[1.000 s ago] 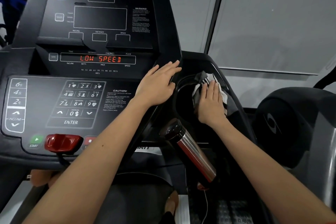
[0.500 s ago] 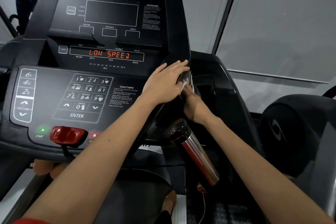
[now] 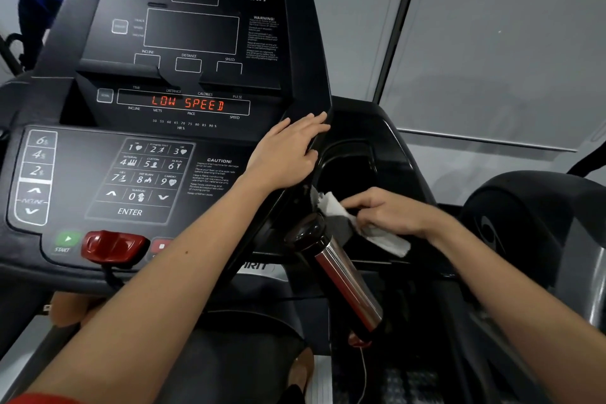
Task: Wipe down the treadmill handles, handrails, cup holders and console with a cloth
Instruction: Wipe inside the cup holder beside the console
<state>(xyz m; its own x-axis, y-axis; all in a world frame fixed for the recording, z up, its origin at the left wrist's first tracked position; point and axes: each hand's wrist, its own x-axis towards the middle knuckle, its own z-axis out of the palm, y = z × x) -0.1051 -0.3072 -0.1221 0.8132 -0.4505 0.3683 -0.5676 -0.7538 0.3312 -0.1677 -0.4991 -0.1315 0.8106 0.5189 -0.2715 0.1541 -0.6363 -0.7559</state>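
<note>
Left hand [image 3: 288,154]: fingers straight and close together, palm down, lying flat on the right-hand edge of the console [image 3: 157,174], fingertips reaching the glossy black border; it holds nothing. Display [image 3: 188,103] on the console reads LOW SPEED in red. Just right of that hand is the cup holder [image 3: 354,167], a dark recess. Cloth [image 3: 392,243]: white, crumpled, lying across the near rim of the cup holder, one end close beside the black cap of the chrome handle [image 3: 344,275]. Right hand [image 3: 387,213]: fingers curled, bunching the cloth beneath them and pressing it onto that rim; knuckles up, wrist to the right. Versus half a second ago: the right hand and cloth were up at the console edge, tucked under the left fingertips; they now sit lower, at the near side of the cup holder. The left hand keeps its place on the console edge.
</note>
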